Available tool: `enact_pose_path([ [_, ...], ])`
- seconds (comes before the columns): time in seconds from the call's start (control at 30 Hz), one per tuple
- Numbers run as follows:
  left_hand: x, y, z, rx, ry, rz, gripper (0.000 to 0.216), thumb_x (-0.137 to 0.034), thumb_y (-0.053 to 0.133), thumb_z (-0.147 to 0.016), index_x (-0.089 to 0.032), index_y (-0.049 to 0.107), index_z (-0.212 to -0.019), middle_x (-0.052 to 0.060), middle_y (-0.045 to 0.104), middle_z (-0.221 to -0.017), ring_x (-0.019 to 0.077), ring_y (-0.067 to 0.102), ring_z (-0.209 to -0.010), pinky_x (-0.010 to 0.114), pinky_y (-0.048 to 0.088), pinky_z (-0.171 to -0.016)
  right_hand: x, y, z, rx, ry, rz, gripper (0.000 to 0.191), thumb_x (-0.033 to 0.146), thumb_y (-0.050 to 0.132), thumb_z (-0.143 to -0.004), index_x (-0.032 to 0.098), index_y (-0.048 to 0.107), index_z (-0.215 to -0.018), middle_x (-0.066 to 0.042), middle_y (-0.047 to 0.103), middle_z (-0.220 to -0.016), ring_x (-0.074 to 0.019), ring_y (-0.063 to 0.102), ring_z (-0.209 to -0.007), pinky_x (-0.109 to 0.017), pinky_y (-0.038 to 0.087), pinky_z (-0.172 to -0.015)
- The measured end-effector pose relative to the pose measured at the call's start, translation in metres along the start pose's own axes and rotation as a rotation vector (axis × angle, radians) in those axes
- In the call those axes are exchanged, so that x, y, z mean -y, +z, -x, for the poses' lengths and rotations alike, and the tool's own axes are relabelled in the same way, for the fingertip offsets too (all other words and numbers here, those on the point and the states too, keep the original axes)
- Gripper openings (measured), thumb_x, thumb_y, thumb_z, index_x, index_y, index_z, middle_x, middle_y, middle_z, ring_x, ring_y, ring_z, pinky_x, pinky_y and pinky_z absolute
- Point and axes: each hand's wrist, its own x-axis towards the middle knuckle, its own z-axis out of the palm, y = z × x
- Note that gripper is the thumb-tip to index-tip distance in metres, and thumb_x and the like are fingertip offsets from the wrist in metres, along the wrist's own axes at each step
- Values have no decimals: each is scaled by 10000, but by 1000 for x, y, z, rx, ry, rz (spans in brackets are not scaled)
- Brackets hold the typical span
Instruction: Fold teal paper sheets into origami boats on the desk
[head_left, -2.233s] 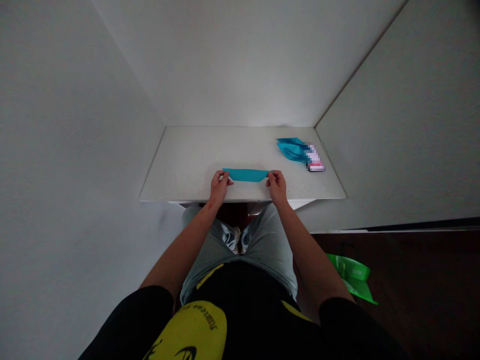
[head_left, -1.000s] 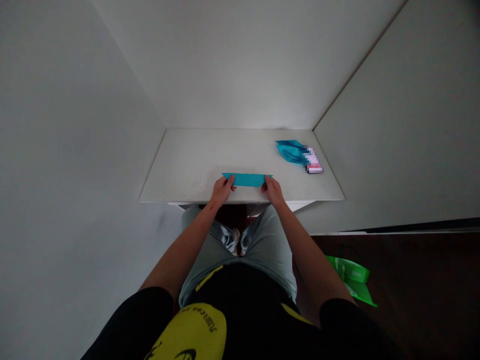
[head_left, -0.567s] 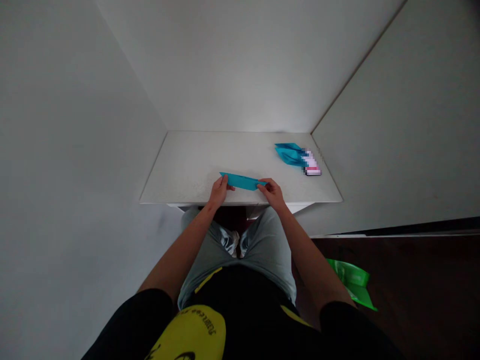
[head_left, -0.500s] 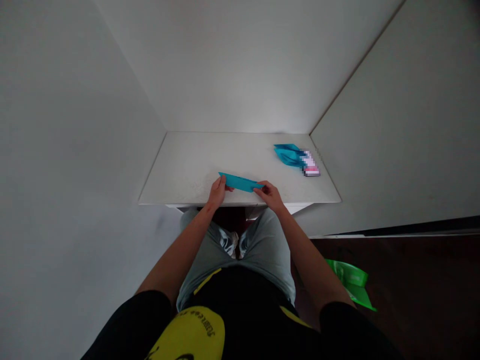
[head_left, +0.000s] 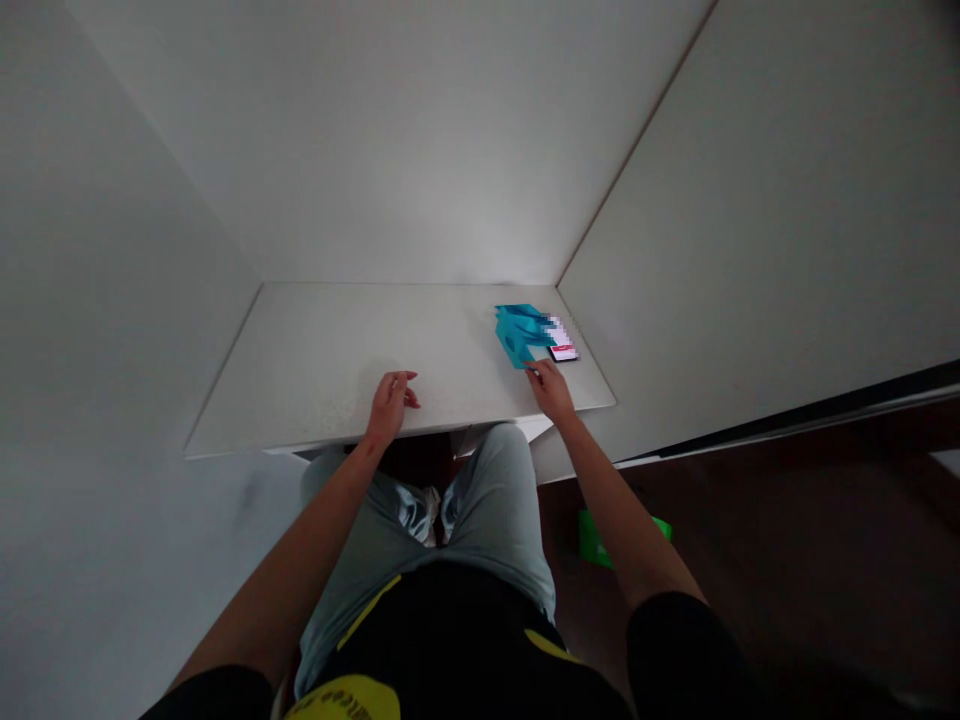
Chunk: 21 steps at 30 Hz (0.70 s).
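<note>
My right hand point(head_left: 551, 390) pinches the near corner of a blue sheet of folded paper point(head_left: 514, 346) at the right side of the white tabletop. Right behind it lies another blue folded piece point(head_left: 521, 311), and the two overlap, so their edges are hard to separate. A phone point(head_left: 562, 345) with a lit, pixelated screen rests just to the right of the paper, partly covered by it. Near the front edge of the table, my left hand point(head_left: 388, 405) is held with nothing in it, fingers loosely bent and apart.
The white tabletop point(head_left: 322, 350) is hemmed in by pale walls at the left and back and a pale panel point(head_left: 750, 250) at the right. On the dark floor at the lower right, a green object point(head_left: 594, 540) is partly hidden behind my right forearm.
The blue strip of paper has gone from between both hands to the right, beside the other blue piece. My left hand has let go of it. The view has turned rightward.
</note>
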Motion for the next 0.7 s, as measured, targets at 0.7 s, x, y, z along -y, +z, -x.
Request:
enact_pose_path([
  [0.7, -2, 0, 2, 126, 5, -246, 510, -688, 650, -878, -191, 712, -974, 21, 675, -770, 163, 627, -616, 294, 567, -574, 36, 38, 74, 66, -16, 242, 349, 385, 651, -1032, 233, 723, -1337, -148, 678, -1350, -304, 636, -1257, -454, 488, -1079],
])
